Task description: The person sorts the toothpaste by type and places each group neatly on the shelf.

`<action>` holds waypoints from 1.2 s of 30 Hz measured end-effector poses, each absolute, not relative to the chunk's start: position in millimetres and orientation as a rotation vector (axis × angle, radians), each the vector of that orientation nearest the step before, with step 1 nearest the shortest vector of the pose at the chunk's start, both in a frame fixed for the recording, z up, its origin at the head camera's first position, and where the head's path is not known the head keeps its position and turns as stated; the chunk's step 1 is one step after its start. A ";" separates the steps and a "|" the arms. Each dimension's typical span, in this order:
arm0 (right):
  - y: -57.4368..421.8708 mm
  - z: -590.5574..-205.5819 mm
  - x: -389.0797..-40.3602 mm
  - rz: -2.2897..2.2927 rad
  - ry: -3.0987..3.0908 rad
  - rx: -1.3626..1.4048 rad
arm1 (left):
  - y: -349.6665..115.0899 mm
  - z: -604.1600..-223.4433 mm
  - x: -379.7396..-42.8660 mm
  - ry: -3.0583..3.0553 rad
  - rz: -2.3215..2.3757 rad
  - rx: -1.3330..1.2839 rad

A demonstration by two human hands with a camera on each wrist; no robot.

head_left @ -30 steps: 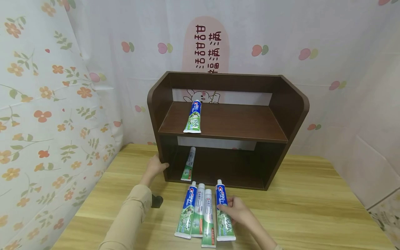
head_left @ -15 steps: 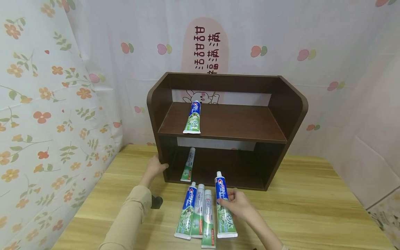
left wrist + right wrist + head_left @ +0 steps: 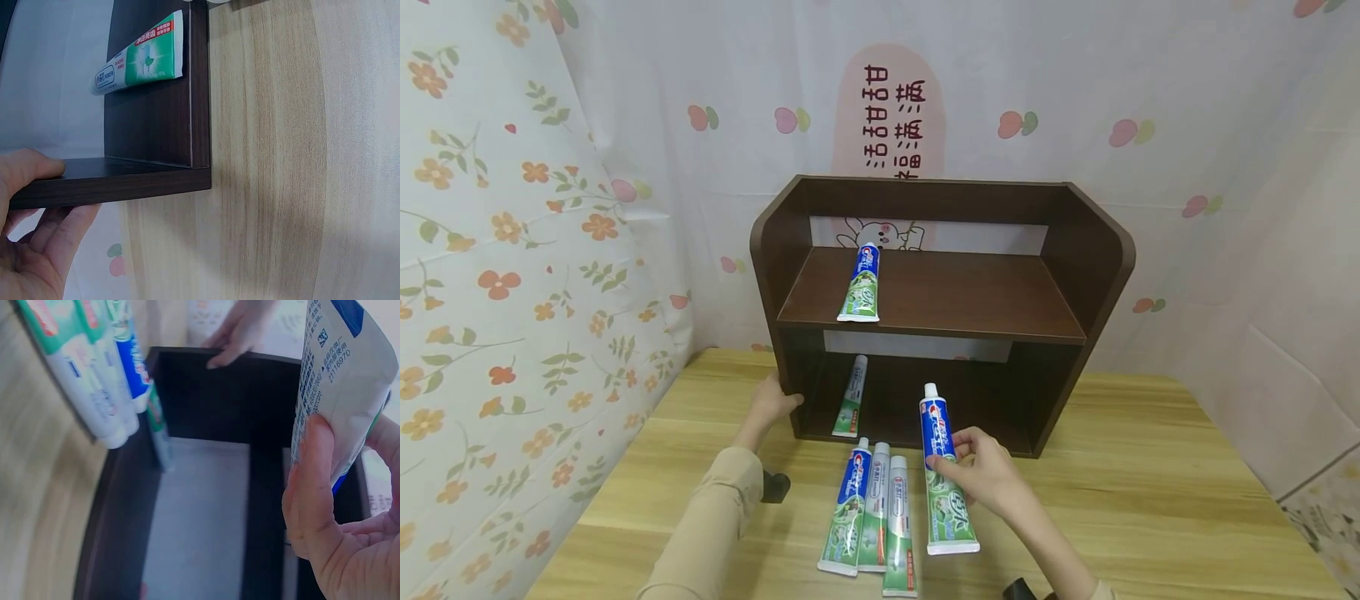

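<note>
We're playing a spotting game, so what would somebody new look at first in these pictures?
Probably the big dark brown shelf unit, standing toward the back of the wood-grain table. Next might be the blue-and-green toothpaste tube that the right hand holds in front of it. Its lookalike, another toothpaste tube, lies on the upper level, left of centre.

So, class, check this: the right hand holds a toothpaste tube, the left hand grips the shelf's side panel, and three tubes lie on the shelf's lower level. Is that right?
Not quite: a single tube, not three, lies on the lower level, as the head view shows. The right hand does hold a toothpaste tube, and the left hand does grip the side panel.
</note>
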State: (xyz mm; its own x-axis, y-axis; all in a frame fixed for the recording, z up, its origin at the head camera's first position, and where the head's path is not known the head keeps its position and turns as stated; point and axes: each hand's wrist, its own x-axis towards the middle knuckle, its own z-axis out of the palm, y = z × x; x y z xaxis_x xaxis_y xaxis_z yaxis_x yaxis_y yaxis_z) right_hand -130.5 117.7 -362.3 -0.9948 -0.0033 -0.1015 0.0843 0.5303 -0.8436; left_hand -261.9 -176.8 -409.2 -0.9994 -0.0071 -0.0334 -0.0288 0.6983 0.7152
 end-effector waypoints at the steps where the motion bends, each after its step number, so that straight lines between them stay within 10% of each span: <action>1: 117.8 -359.7 -130.6 -1.481 2.669 0.074 | -177.0 -409.5 -262.1 2.871 1.208 -0.030; 36: 132.0 -265.5 -172.2 -1.500 2.686 -0.150 | -178.6 -409.9 -262.8 2.863 1.182 -0.076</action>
